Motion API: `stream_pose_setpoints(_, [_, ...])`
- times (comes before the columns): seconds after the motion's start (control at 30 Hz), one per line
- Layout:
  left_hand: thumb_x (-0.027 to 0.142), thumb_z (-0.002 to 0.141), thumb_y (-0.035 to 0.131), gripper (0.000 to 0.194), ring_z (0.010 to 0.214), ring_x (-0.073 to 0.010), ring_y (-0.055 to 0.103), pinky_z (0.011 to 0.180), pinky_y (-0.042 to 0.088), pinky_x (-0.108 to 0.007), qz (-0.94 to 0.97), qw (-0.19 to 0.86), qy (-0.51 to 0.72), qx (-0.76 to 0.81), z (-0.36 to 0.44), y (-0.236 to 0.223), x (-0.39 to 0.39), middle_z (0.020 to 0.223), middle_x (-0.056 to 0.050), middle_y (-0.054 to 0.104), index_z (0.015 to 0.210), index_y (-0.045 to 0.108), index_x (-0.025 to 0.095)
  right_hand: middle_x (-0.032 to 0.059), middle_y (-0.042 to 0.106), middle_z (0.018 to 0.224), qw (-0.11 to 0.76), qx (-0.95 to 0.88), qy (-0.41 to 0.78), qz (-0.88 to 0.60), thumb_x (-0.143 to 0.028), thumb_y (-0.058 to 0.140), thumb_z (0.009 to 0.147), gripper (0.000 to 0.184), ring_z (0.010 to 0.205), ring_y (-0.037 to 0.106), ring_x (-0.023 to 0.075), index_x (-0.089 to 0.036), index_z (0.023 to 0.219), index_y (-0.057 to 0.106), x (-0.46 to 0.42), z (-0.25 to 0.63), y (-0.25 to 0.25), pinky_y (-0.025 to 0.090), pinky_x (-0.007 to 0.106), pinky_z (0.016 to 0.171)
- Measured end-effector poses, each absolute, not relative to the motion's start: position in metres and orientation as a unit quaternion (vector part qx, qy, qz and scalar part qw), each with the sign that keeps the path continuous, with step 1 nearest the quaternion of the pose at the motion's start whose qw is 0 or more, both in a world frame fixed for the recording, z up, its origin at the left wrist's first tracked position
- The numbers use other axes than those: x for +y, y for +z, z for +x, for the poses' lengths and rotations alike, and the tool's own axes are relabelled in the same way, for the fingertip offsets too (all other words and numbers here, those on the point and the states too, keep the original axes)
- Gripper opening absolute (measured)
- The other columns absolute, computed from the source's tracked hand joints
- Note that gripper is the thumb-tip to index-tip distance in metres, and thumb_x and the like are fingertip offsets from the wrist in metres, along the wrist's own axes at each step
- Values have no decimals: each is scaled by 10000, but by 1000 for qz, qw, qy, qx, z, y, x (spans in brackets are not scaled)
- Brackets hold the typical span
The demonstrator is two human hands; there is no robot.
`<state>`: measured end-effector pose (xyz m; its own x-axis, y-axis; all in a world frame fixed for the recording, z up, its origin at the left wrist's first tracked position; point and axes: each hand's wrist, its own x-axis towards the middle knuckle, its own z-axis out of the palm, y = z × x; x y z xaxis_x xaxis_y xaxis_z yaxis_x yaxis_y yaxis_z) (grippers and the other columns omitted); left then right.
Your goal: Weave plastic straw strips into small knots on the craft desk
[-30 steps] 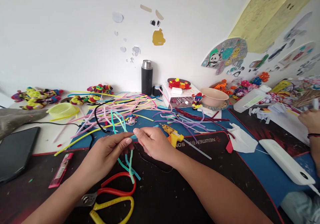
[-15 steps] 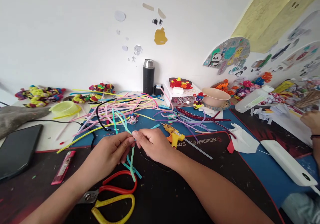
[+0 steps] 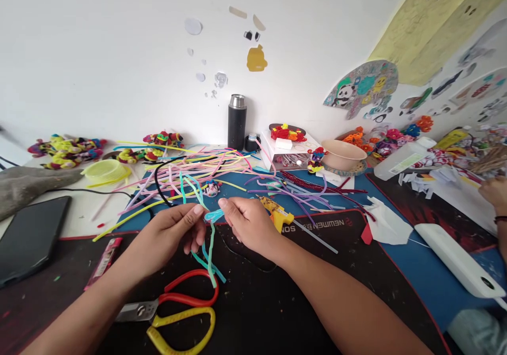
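Observation:
Several turquoise and mint pipe cleaners (image 3: 212,249) are bunched between my hands, their free ends sticking up and hanging down. My right hand (image 3: 247,222) pinches a small bent loop at their middle between thumb and fingers. Loosely curled round the strands on the other side is my left hand (image 3: 174,231), thumb near the loop; its contact with the strands is partly hidden. Below lie scissors (image 3: 141,310) with one red and one yellow handle. A yellow glue gun (image 3: 280,217) rests just beyond my right hand, a clear glue stick behind it.
Pink, yellow and purple pipe cleaners (image 3: 186,167) spread across the back. A black phone (image 3: 34,239) and a red packet (image 3: 103,262) lie left. Behind stand a black flask (image 3: 236,122) and a beige bowl (image 3: 344,155). At right are a white device (image 3: 459,260) and another person's hand (image 3: 493,192).
My hands have moved slightly apart, uncovering the small turquoise loop between them. My left fingers have loosened and shifted left. The view has shifted a little.

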<state>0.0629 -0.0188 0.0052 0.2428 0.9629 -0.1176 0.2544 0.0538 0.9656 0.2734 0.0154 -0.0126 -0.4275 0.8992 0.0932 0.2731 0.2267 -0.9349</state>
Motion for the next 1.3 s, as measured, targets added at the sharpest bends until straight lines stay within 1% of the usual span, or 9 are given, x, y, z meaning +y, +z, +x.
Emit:
stream_pose_setpoints(0.17, [845,818,791,665,491,-154,579,500,491,-271,508,615,342,497,67,0,-20,579,-30,698,675,684,204,-39,493,535,336,-711,462,-410,-696,468,1118,612,560,482,152,-246,705,498,15,273,-14,353,292,599])
stream_pose_setpoints(0.33, [802,733,904,655,476,-144,580,459,434,-247,417,705,329,469,68,-3,-23,596,-35,714,818,743,173,-42,480,553,335,-728,438,-408,-682,458,1127,611,581,486,147,-236,714,522,14,273,-15,350,292,623])
stream_pose_setpoints(0.43, [758,746,926,624,470,-127,549,436,372,-229,386,730,335,454,69,-1,-24,575,-20,675,802,744,163,-41,486,572,334,-734,432,-403,-699,456,1125,627,576,468,141,-233,710,517,14,272,-15,334,297,621])
stream_pose_setpoints(0.57, [678,779,933,558,454,-99,481,429,315,-223,357,755,346,427,70,-1,-23,576,26,581,747,693,175,-43,468,572,335,-739,426,-400,-683,439,1136,624,579,454,141,-233,708,507,14,272,-16,324,301,624])
stream_pose_setpoints(0.77, [595,851,865,488,489,-79,293,440,226,-223,345,772,332,418,67,-5,-21,618,70,424,732,608,197,-35,527,630,334,-763,401,-381,-590,454,1155,576,623,500,134,-220,721,537,16,272,-21,350,297,669])
stream_pose_setpoints(0.97, [640,861,814,526,515,-91,177,446,180,-239,413,701,361,456,70,-4,-20,607,99,310,679,545,226,-26,567,655,338,-770,404,-359,-546,459,1161,549,635,536,132,-221,726,540,15,272,-21,366,291,682])
stream_pose_setpoints(1.03, [684,898,754,543,510,-102,189,446,191,-248,451,663,366,472,72,-4,-21,594,97,307,682,537,236,-23,562,651,336,-769,403,-364,-570,454,1160,561,630,526,136,-224,726,532,15,273,-20,363,296,674])
stream_pose_setpoints(1.17, [752,981,620,572,534,-143,385,498,343,-268,569,536,359,510,73,-5,-24,611,49,476,720,559,247,-37,495,572,335,-738,432,-397,-658,447,1145,598,581,481,145,-238,722,497,15,274,-17,346,295,624])
stream_pose_setpoints(1.3, [683,1034,550,450,627,-202,557,593,422,-293,677,359,329,552,71,-4,-28,712,15,638,925,662,262,-48,467,522,345,-702,475,-403,-683,456,1135,609,535,472,142,-246,711,483,15,274,-17,346,286,590])
